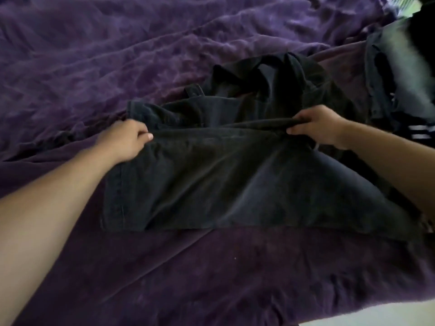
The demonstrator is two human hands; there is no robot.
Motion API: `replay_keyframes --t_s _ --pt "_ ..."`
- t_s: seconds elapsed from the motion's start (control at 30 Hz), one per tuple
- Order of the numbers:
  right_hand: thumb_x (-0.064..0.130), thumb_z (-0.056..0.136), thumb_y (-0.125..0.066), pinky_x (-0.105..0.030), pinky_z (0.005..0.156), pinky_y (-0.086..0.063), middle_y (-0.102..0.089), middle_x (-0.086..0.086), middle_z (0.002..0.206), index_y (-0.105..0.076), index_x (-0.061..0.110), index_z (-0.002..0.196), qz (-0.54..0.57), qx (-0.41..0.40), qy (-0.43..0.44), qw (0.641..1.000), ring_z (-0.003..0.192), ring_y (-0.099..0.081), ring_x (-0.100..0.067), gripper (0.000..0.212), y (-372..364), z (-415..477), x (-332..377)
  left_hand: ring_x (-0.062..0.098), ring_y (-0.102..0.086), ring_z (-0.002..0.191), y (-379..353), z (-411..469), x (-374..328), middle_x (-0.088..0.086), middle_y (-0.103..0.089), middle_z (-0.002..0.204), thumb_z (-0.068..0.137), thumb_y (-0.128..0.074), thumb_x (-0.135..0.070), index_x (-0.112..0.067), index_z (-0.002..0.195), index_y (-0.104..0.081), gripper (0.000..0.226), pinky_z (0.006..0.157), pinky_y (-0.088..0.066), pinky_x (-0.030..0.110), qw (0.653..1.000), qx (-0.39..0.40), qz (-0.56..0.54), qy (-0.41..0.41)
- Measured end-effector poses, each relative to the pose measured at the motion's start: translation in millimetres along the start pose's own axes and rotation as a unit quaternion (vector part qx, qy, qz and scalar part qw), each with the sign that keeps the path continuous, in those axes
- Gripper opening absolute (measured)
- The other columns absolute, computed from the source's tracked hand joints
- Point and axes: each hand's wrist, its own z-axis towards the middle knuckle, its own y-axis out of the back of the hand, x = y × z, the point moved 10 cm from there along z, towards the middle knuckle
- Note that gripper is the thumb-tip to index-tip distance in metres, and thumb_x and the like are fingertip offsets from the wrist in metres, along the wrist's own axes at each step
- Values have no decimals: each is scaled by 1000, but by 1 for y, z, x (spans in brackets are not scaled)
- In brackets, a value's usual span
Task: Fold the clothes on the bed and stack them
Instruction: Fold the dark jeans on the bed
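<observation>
1. The black trousers [223, 180] lie across the purple bed cover [117, 55], long axis left to right.
2. Left hand [127, 140] and right hand [317, 127] each pinch the raised fold edge at opposite ends.
3. Loose cloth lies just beyond both hands.

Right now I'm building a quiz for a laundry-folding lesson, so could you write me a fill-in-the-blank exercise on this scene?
1. The black trousers lie on a ____ bedcover.
2. Counting the left grip and the right grip, ____ grips pinch the trousers' upper fold.
3. The garment with white stripes lies to the ____ of the trousers.

Missing words: purple; two; right.
</observation>
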Motion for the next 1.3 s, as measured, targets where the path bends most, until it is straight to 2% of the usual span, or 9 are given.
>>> replay_keyframes --t_s 0.17,0.27,0.33,0.5,0.6,0.77,0.93,1.17,1.3 --pt "32 86 -67 -40 88 -51 -65 -10 112 -63 20 115 -102 -122 -21 987 100 -61 -29 32 20 89 -14 40 -47 112 10 64 -13 22 -60 112 95 -51 -28 -15 99 -65 19 94 -35 48 975 -181 65 112" --pt "38 90 -54 -48 96 -40 -49 -12 138 -50 22 133 -282 -193 161 926 125 -45 -35 46 -6 79 10 39 -41 118 -20 61 -47 18 -51 124 91 -53 -26 -14 114 -59 27 95 -33 52 966 -240 88 45" --pt "50 91 -42 -50 105 -31 -33 -10 153 -42 27 141 -353 -130 255 891 140 -30 -31 55 -45 68 6 37 -33 132 -62 57 -60 17 -42 141 93 -52 -34 -17 129 -52 40 104 -25 55 976 -189 111 -11" --pt "73 87 -9 -43 118 -7 2 0 162 -9 39 151 -436 61 140 887 149 5 -19 73 -72 103 -65 24 -10 146 -132 73 -18 9 -15 159 98 -28 -50 -28 151 -16 59 114 -14 53 991 35 92 92" --pt "65 91 -36 -40 114 -25 -30 -1 156 -45 33 140 -326 61 158 930 144 -25 -20 59 -54 113 -40 35 -43 123 -81 100 -34 14 -50 133 97 -40 -39 -21 126 -57 39 99 -33 49 991 -60 11 118" --pt "43 87 -55 -39 93 -43 -62 -11 118 -64 18 115 -149 -283 130 938 111 -54 -32 39 90 139 -3 27 -55 112 -22 171 -49 8 -59 123 91 -58 -33 -16 126 -56 39 96 -45 36 926 -154 -290 187" --pt "38 68 -81 -34 85 -56 -70 -4 107 -69 19 114 32 -188 -89 978 91 -66 -19 51 99 188 -68 25 -60 90 -69 205 -62 10 -62 105 71 -74 -4 -7 111 -55 44 84 -54 39 803 -52 -497 325" --pt "10 74 -55 -32 69 -39 -58 -5 82 -61 11 87 -78 -363 204 906 77 -52 -23 14 129 65 18 -7 -49 63 76 144 -28 -17 -51 71 66 -62 1 -33 67 -50 35 63 -40 13 871 -335 -352 76" --pt "13 66 -58 -37 62 -33 -50 -7 78 -55 16 77 -246 -185 335 891 73 -50 -31 12 30 -9 10 35 -52 88 49 70 54 16 -53 86 66 -57 9 -14 77 -54 25 81 -40 41 928 -321 -122 146"
